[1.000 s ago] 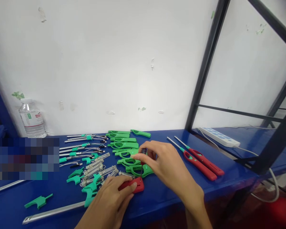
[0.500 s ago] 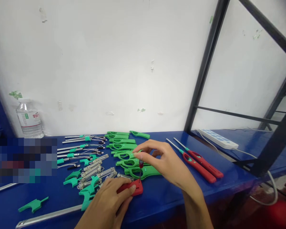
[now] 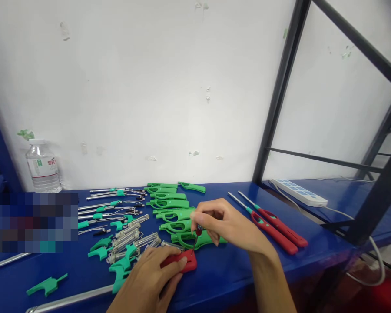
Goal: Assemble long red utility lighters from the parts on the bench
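Note:
At the table's front, my left hand point(image 3: 151, 276) grips a red lighter casing point(image 3: 190, 260), with its end sticking out past the thumb. Most of the casing is hidden under the fingers. My right hand point(image 3: 223, 224) is closed around the handle of a small screwdriver point(image 3: 199, 231). Its thin shaft leans down to the left, and the tip meets the casing's end. Behind the hands lie several green lighter casings point(image 3: 167, 203). Clear plastic fuel tanks point(image 3: 130, 234) and green triggers point(image 3: 124, 258) are heaped by my left hand.
Metal lighter tubes with wires point(image 3: 112, 204) lie at the back left, near a water bottle point(image 3: 44, 169). Two red lighters point(image 3: 275, 232) rest on the right. Beyond them are a black metal frame post point(image 3: 282, 95) and a white power strip point(image 3: 299, 193).
The screwdriver has gone from nearly upright to tilted, its handle now further right. My right fingers have curled in around it. The left hand keeps its hold, and the view has shifted slightly.

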